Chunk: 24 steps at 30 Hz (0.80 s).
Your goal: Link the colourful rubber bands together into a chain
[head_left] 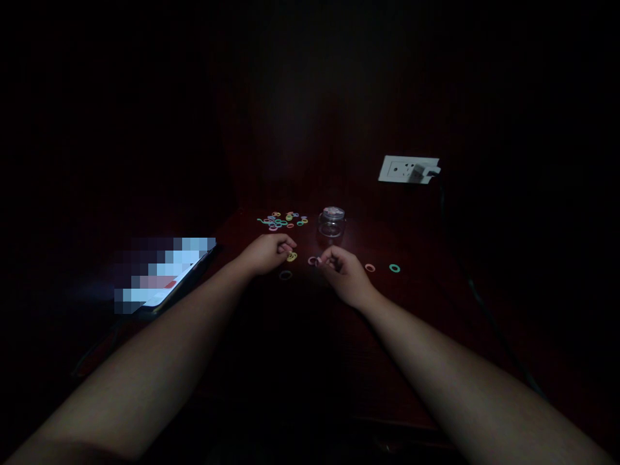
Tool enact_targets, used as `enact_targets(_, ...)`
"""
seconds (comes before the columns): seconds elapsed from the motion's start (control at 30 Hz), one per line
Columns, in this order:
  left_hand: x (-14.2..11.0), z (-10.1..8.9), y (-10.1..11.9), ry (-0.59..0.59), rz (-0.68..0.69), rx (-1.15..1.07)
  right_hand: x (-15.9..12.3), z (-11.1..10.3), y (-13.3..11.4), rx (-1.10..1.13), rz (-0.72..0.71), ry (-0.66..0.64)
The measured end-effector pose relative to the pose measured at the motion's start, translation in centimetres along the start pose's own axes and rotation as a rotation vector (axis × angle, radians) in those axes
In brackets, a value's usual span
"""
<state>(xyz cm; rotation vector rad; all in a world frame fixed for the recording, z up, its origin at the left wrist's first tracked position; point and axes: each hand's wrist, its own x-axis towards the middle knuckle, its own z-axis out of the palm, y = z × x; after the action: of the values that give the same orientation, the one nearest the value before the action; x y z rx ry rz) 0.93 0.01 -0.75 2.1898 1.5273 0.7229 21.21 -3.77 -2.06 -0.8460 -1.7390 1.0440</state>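
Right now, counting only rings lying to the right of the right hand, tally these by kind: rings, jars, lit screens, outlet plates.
Rings: 2 (pink, green)
Jar: 1
Lit screen: 1
Outlet plate: 1
Total: 5

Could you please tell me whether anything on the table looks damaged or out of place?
One thing, perhaps: a teal strand pokes out leftward from the scattered rings, looking straighter than their loops; the dimness hides whether it is broken. The jar stands upright.
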Motion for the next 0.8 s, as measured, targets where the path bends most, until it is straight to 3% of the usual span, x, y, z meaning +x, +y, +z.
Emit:
enact_targets(0.13, 0.0, -0.2, 0.0, 0.038, 0.022, -0.001, 0.0, 0.0, 0.2, 0.006, -0.006, -0.004)
enact_targets(0.47, 0.2, -0.4, 0.1, 0.286, 0.01, -0.164, 0.1, 0.0, 0.3, 0.014, -0.003, -0.014)
enact_targets(0.8, 0.6, 0.3, -0.8, 0.271, 0.007, -0.261, 0.0, 0.1, 0.2, -0.016, -0.013, -0.006)
